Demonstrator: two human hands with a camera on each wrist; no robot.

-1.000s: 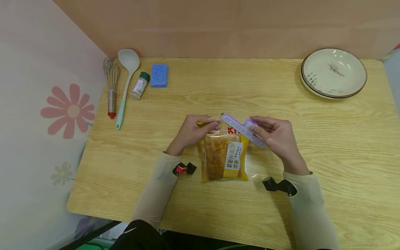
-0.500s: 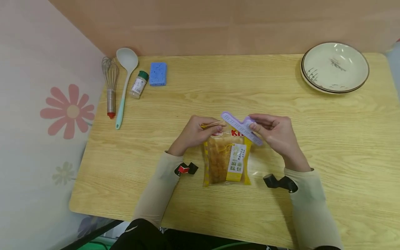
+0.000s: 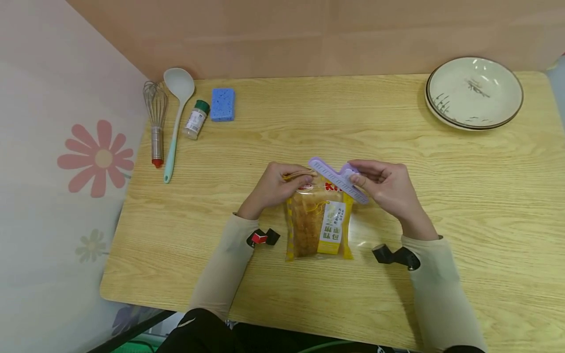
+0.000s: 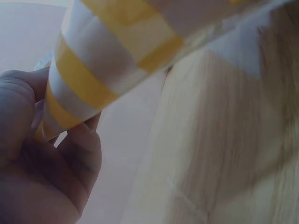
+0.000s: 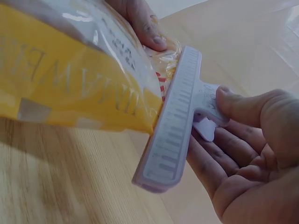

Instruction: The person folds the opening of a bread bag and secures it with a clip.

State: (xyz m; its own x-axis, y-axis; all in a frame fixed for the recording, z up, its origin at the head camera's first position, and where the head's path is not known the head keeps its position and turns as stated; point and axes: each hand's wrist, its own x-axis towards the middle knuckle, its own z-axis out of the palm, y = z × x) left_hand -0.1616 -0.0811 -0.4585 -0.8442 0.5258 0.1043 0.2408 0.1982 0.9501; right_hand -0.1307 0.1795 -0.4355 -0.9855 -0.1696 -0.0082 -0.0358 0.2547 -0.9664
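R hand (image 3: 388, 189) holds clip (image 3: 337, 179) on bread bag (image 3: 319, 220).

The bread bag (image 3: 319, 223) is a clear plastic packet with yellow side stripes, red lettering near its top and a white-and-yellow label over a golden-brown loaf. It lies lengthwise on the wooden table (image 3: 463, 196), near the front edge, its top end raised and gathered. The sealing clip (image 3: 337, 179) is a long, pale purple bar with a ribbed face. It sits slantwise at the bag's top end, touching the plastic.
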